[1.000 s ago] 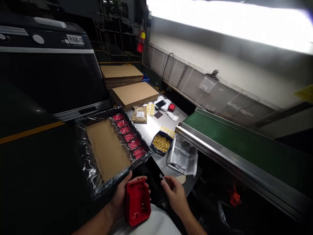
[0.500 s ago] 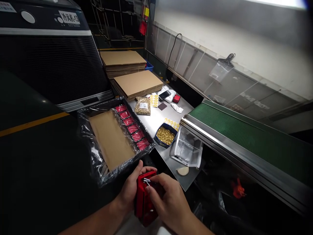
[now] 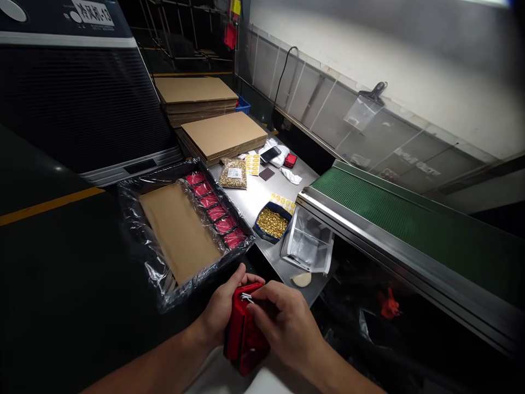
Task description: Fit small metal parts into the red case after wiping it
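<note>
My left hand (image 3: 221, 309) grips a red plastic housing (image 3: 241, 339) from its left side, low in the view over my lap. My right hand (image 3: 283, 323) rests on top of the housing and pinches a small silver metal piece (image 3: 246, 298) against its upper edge. Just beyond my hands lies a plastic-lined box (image 3: 139, 241) with a cardboard sheet (image 3: 178, 230) and a row of red housings (image 3: 215, 210) along its right side. A blue bowl of small brass parts (image 3: 271, 223) stands on the steel table (image 3: 254, 200), right of the box.
A clear plastic bin (image 3: 307, 243) sits by the bowl. A green conveyor belt (image 3: 402, 230) runs along the right. Farther back lie a bag of brass parts (image 3: 233, 174), a phone (image 3: 270, 154), stacks of cardboard (image 3: 221, 134) and a large black machine (image 3: 77, 98).
My right hand moved left with the silver piece from beside the housing onto its upper edge. My left hand tilted the housing on edge. The camera dipped downward.
</note>
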A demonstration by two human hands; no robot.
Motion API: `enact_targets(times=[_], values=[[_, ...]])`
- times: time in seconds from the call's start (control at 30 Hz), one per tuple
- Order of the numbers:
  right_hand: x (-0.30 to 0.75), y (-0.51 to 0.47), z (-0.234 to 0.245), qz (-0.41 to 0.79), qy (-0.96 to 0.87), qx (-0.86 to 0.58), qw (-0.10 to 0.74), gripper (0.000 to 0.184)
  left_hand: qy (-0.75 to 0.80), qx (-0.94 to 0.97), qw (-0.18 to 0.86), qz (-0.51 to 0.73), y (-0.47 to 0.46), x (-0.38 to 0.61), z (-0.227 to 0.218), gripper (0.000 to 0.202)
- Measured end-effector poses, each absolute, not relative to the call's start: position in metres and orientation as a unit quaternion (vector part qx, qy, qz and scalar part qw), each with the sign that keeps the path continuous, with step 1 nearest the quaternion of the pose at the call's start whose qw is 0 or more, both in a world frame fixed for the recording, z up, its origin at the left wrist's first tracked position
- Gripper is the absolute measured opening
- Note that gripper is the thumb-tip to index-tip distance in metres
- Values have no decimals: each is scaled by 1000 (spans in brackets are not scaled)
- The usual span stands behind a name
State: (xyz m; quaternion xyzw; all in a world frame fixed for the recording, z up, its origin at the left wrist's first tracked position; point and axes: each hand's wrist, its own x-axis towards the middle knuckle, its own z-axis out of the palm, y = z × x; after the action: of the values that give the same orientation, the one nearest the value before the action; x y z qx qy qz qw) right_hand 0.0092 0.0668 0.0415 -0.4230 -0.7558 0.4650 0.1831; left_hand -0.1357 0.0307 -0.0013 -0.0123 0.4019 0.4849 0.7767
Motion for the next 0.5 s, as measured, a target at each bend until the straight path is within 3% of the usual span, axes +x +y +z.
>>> enact_targets(times=[0.13, 0.3, 0.5], values=[[23, 70, 41, 420, -789, -398, 206, 8, 387, -41, 797, 462, 33, -135, 6, 50], [32, 71, 34, 316, -860, -316, 247, 32, 348, -74, 819, 450, 33, -133, 10, 50], [25, 69, 36, 269, -887, -283, 245, 29, 327, -104, 832, 436, 32, -131, 7, 51]])
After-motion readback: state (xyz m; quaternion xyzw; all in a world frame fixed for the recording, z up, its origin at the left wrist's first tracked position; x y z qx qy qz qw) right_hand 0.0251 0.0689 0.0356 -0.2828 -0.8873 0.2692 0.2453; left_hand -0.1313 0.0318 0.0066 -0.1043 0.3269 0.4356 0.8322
